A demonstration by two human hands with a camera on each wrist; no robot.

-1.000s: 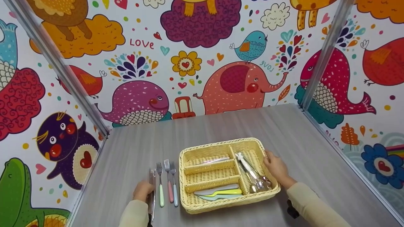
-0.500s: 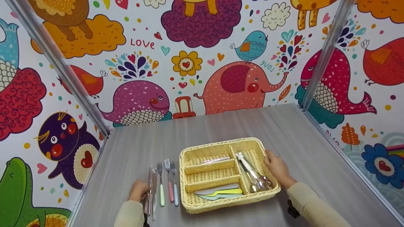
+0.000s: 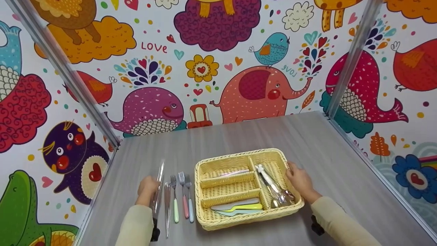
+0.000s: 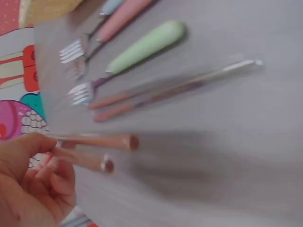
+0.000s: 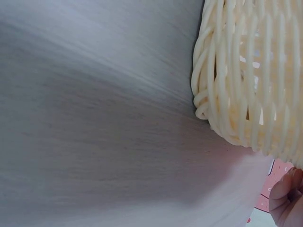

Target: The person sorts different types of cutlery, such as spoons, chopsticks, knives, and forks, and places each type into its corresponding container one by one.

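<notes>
My left hand [image 3: 147, 189] pinches a pair of shiny metal chopsticks [image 3: 159, 186] between thumb and fingers, raised off the table left of the forks. In the left wrist view their round pinkish ends [image 4: 134, 142] point away from the hand [image 4: 31, 182]. A second pair of chopsticks [image 3: 167, 208] lies on the table just right of that hand. My right hand [image 3: 300, 181] grips the right rim of a cream wicker cutlery basket [image 3: 239, 222]. Its right compartment holds spoons [image 3: 275, 191], its front left one knives [image 3: 239, 206]. Pinkish metal sticks [image 3: 235, 173] lie in the back left one.
Between the chopsticks and the basket lie a green-handled fork [image 3: 176, 210], a pink-handled fork [image 3: 185, 206] and a blue-handled fork [image 3: 191, 210], tines pointing away. Cartoon-printed walls [image 3: 205, 85] enclose the grey table [image 3: 290, 133] at the back and sides.
My left hand has moved left and away from me, lifting one pair of chopsticks apart from the pair that stays on the table. The right hand and basket have hardly moved.
</notes>
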